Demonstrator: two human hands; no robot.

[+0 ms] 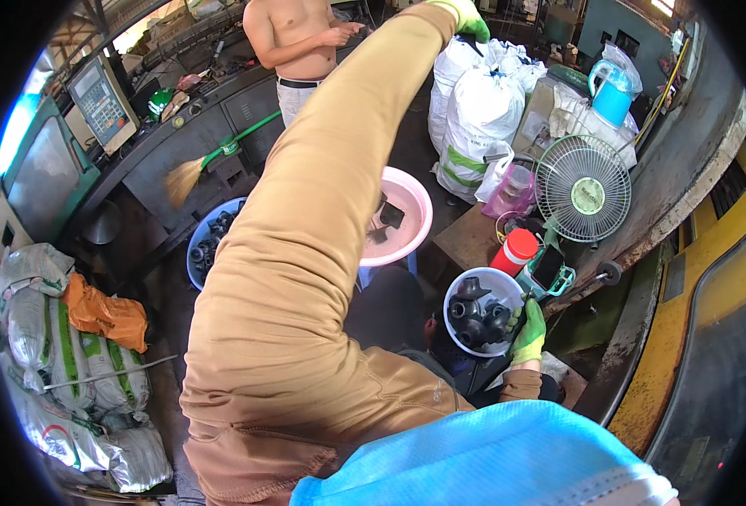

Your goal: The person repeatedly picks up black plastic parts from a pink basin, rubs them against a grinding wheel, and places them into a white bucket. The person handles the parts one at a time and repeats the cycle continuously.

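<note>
My left arm (305, 219), in a tan sleeve, stretches up across the middle of the view. At its end my left hand (466, 17), in a yellow-green glove, reaches the top edge near white sacks; its fingers are too cut off to read. Low on the right, my right hand (529, 335), gloved alike, grips the rim of a white basin (520, 297). Black cup-shaped parts with necks (472, 325) lie in that basin. Partly behind my left arm stands a pink basin (422, 211) with a few dark pieces in it.
A blue basin (196, 274) of black parts stands left of my arm. Filled sacks (74, 337) pile at the left; white sacks (483, 110) stand at the back. A fan (584, 187) and a red-lidded jug (516, 249) are right. Another person (293, 42) stands behind.
</note>
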